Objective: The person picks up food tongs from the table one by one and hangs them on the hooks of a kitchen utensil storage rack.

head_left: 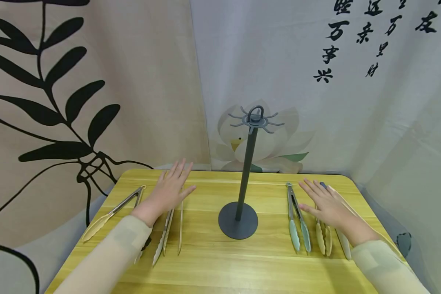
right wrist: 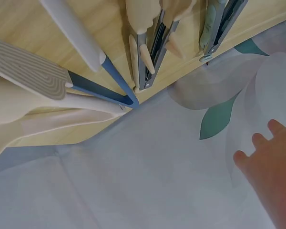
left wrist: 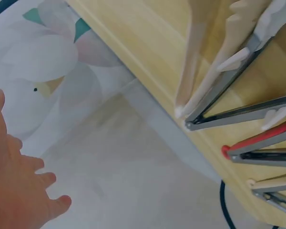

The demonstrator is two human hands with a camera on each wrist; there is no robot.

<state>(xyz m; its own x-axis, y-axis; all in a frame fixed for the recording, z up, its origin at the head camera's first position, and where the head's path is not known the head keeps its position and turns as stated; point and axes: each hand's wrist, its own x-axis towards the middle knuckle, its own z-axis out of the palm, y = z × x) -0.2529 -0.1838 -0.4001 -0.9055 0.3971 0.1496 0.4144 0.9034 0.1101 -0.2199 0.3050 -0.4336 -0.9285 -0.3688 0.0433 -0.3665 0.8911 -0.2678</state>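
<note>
My left hand [head_left: 165,198] is held over several tongs on the left of the table, fingers spread and holding nothing. Beside it lie metal tongs with cream tips [head_left: 97,224] and slim light tongs [head_left: 181,228]; red-ended tongs [left wrist: 267,138] show in the left wrist view. My right hand [head_left: 330,210] hovers with straight fingers over the tongs on the right, also without anything in it. Nearest it are teal-tipped tongs [head_left: 294,234], beige-tipped tongs [head_left: 320,239] and blue-and-white tongs [right wrist: 78,38]. Some tongs are partly hidden beneath hands and forearms.
Between the hands stands a dark grey rack [head_left: 247,171] with a round base and a ring of hooks [head_left: 256,119] on top. The wooden table [head_left: 220,265] reaches back to a printed curtain [head_left: 150,81].
</note>
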